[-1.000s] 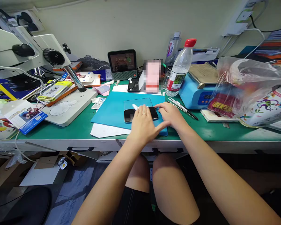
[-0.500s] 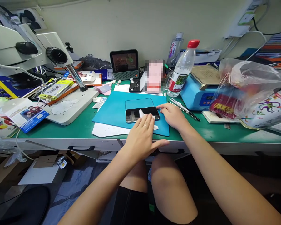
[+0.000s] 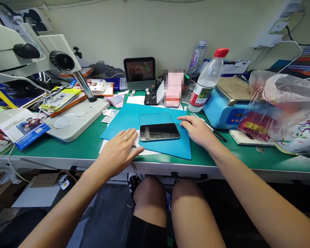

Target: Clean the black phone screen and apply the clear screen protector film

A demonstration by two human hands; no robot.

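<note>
A smartphone [image 3: 159, 132] with a dark, reflective screen lies face up on the blue mat [image 3: 120, 122]. Just behind it lies a clear sheet with a thin dark outline [image 3: 155, 118], shaped like a screen protector. My left hand [image 3: 120, 146] is left of the phone, its fingers stretched over a white wipe [image 3: 136, 139] that it presses and carries along; most of the wipe is hidden beneath them. Off the phone's right end is my right hand [image 3: 196, 129], holding nothing, its index finger extended over the mat's right edge and the other fingers loosely bent.
Beyond my right hand lie slim pen-like tools [image 3: 217, 134], a red-capped bottle [image 3: 201, 91] and a blue device with a display [image 3: 227, 106]. A microscope stand [image 3: 77, 120] takes up the left side. A small screen [image 3: 140, 72] stands at the back.
My left hand has slid left off the phone with the wipe, leaving the screen uncovered. The right hand has drawn slightly away from the phone's end. The view has shifted a little.
</note>
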